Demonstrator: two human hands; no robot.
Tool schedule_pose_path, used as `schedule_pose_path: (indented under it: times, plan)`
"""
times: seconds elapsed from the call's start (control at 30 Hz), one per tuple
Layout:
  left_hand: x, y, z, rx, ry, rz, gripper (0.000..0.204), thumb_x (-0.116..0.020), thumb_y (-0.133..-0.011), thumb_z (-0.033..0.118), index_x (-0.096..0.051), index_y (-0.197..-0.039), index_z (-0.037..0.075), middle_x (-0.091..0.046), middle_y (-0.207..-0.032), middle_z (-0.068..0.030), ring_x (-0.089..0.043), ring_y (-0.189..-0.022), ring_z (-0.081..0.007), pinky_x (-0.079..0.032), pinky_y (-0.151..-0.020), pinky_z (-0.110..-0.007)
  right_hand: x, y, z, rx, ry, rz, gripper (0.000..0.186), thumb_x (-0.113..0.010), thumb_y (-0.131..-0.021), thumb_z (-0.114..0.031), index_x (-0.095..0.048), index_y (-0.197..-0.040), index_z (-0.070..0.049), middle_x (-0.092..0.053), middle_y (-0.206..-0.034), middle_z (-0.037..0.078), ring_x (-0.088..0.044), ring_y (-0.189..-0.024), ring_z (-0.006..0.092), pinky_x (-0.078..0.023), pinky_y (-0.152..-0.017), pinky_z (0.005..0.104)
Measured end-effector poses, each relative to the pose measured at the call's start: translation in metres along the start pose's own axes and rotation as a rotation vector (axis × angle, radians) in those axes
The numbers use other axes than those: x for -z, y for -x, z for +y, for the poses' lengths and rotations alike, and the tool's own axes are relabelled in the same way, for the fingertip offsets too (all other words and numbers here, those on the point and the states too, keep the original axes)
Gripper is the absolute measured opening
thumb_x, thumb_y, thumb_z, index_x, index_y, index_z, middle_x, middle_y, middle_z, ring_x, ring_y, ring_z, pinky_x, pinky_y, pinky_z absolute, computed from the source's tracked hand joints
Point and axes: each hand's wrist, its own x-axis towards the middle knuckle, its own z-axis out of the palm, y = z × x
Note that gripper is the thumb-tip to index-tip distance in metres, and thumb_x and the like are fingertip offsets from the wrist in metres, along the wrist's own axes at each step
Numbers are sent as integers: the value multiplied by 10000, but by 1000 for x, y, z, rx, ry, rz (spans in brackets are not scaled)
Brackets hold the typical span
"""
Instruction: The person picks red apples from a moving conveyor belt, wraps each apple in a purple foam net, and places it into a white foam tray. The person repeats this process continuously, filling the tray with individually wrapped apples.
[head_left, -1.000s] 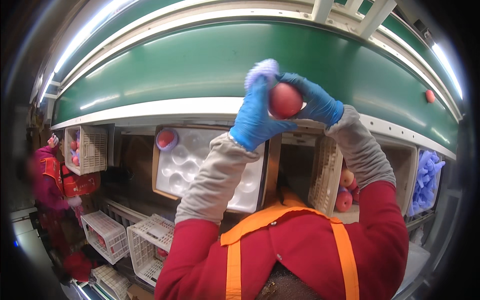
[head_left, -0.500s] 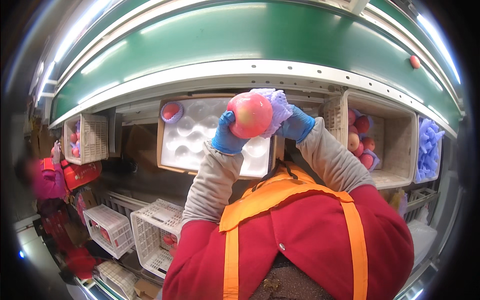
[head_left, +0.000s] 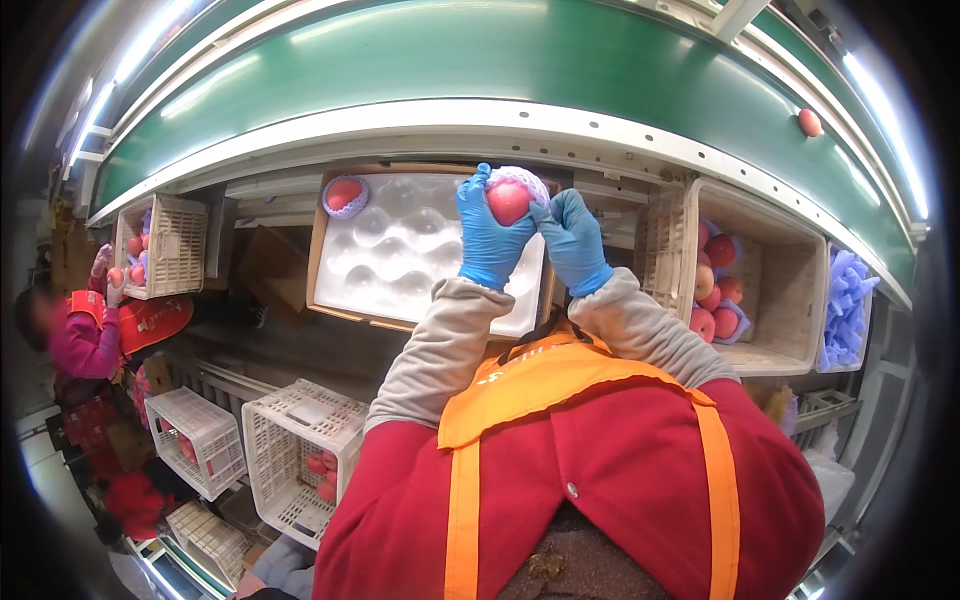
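Over the back right of the white dimpled tray in its cardboard box, my blue-gloved left hand grips a red apple wrapped in a lavender foam net. My blue-gloved right hand is closed, pinching the net's edge at the apple's right side. Another netted apple sits in the tray's back left corner. A plastic crate to the right holds several apples, some with nets, and a bin of loose lavender nets stands beside it.
A green conveyor runs behind, with an apple at its right. Crates stand at the left and lower left. A co-worker in pink works at the far left, hands near the left crate.
Both hands moved down from over the conveyor to the tray. The net, beside the apple earlier, now wraps it. The co-worker's hands have shifted near the left crate.
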Motion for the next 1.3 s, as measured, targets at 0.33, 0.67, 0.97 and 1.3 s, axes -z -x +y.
schedule_pose_path:
  times: [0.33,0.67,0.97,1.3]
  plan:
    - [4,-19,-10,510,599,21,661,-741,-723,99,-386,-1277,33,-507,-1158,-100,-548,-1013,-197,-487,-899,-321,-7,-1,20,-308,-346,-175,150,-658,-886,-118,-531,-954,-76,-545,-818,-21,-486,-766,51,-427,-677,194]
    - [1,-19,-22,268,262,95,724,-761,-704,83,-368,-1309,15,-467,-1201,-119,-516,-1078,-211,-476,-907,-300,-25,3,9,-648,-433,-161,123,-654,-885,-162,-554,-917,-98,-613,-837,26,-592,-741,112,-495,-661,248]
    - [33,-24,-21,123,389,-403,1029,-859,-630,286,-275,-1447,62,-366,-1411,-181,-383,-1290,-302,-339,-1069,-393,-5,-35,8,-908,-865,-324,594,-624,-863,-467,-462,-1289,-85,-570,-1179,119,-581,-1066,237,-513,-897,361]
    - [27,-5,-22,12,212,-299,1191,-910,-552,299,-195,-1474,61,-395,-1354,-187,-417,-1248,-317,-358,-1045,-402,-17,-34,36,-1213,-1037,-243,522,-513,-919,-500,-500,-1253,-100,-592,-1189,129,-596,-1051,272,-504,-914,434]
